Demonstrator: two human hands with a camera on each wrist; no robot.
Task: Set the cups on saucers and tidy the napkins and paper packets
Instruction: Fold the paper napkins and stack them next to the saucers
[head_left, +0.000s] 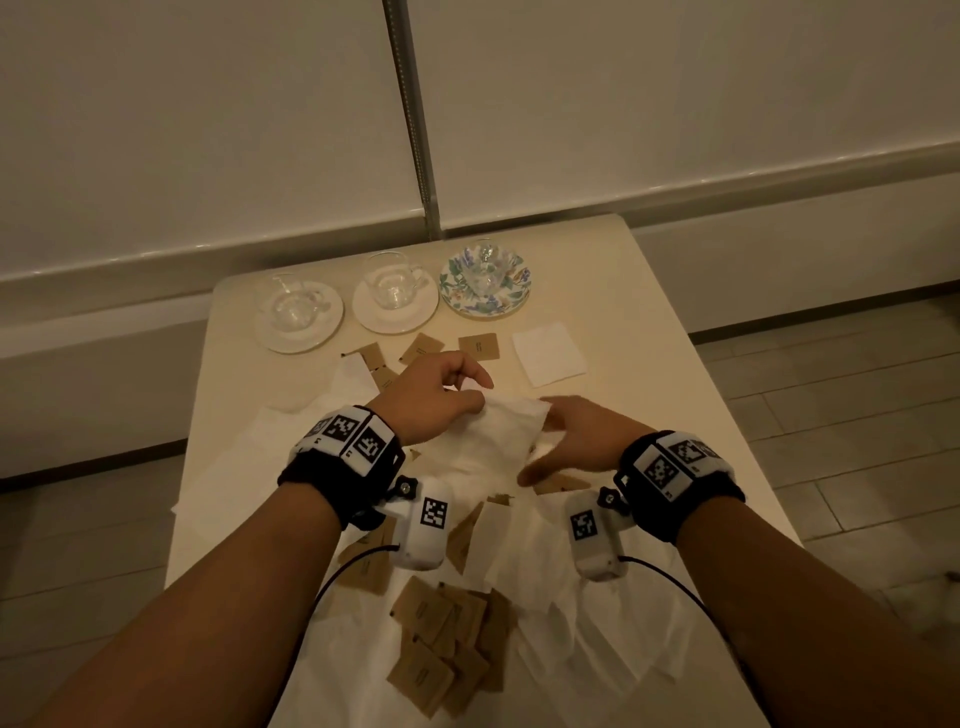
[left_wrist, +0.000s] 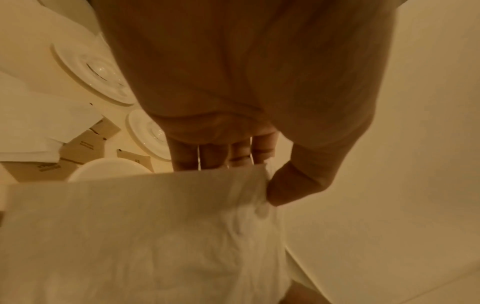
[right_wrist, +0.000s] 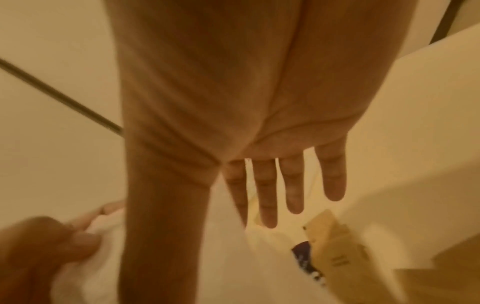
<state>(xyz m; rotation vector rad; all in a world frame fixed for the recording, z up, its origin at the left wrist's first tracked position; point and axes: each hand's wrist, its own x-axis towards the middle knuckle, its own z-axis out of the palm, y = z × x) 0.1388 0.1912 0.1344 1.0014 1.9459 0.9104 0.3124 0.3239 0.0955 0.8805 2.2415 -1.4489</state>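
Three glass cups stand on saucers at the back of the table: a white saucer (head_left: 275, 340), a second white saucer (head_left: 366, 319) and a floral saucer (head_left: 457, 304). My left hand (head_left: 475, 395) pinches the top edge of a crumpled white napkin (head_left: 498, 441) between thumb and fingers; the left wrist view shows the thumb of this hand (left_wrist: 265, 174) pressing the napkin (left_wrist: 155, 226). My right hand (head_left: 566, 426) lies at the napkin's right edge, and in the right wrist view its fingers (right_wrist: 267, 195) are straight. Brown paper packets (head_left: 447, 654) lie heaped near me.
A folded white napkin (head_left: 549, 353) lies flat at the back right. More brown packets (head_left: 478, 345) are scattered in front of the saucers. Loose white napkins (head_left: 244, 457) spread over the left and near parts of the table (head_left: 649, 332). A wall stands behind the table.
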